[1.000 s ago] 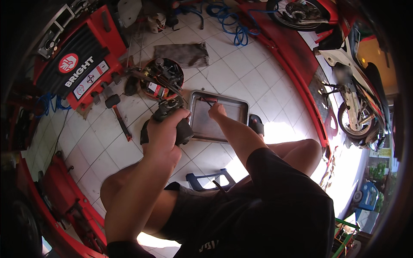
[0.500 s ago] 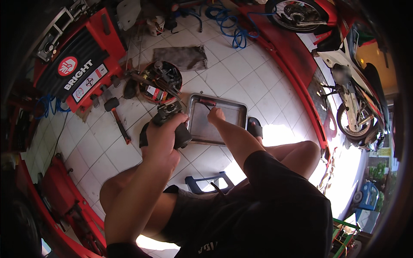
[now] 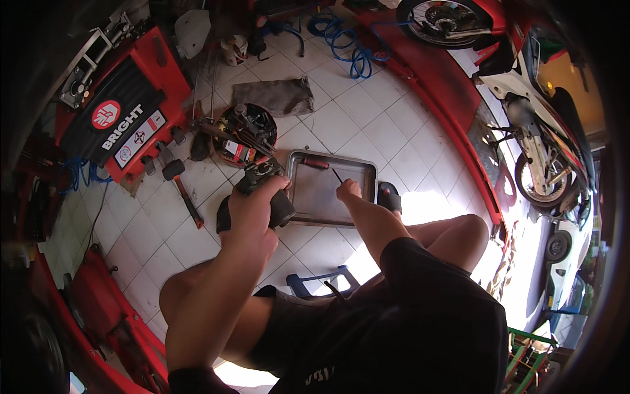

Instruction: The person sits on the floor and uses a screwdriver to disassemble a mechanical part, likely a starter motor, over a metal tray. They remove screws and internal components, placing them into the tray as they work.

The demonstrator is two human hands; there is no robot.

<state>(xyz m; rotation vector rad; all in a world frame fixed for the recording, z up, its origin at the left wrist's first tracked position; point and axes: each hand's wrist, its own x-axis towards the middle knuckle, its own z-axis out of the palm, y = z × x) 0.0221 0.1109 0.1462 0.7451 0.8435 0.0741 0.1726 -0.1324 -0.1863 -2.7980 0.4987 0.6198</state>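
My left hand (image 3: 252,207) is closed around a carburetor-like part (image 3: 259,172), with grey metal at its top and a rounded black body below. It is held above the near left edge of a shallow metal tray (image 3: 331,222). Over the tray's right side, my right hand (image 3: 348,190) grips a thin dark-shafted tool (image 3: 336,175), its tip pointing away and to the left; the handle is hidden in my fingers. A red-handled screwdriver (image 3: 316,163) lies inside the tray by the far edge.
A round bin of tools (image 3: 246,134) stands beyond my left hand. A hammer (image 3: 182,190) lies on the tiles at left, near a red tool cabinet (image 3: 164,59). Grey cloth (image 3: 274,96) and blue hose (image 3: 357,56) lie farther off. A motorcycle (image 3: 535,131) stands at right.
My right hand has moved right and a little nearer, carrying the thin tool away from the red-handled screwdriver. My left hand still holds its part. A white vehicle now shows outside at right.
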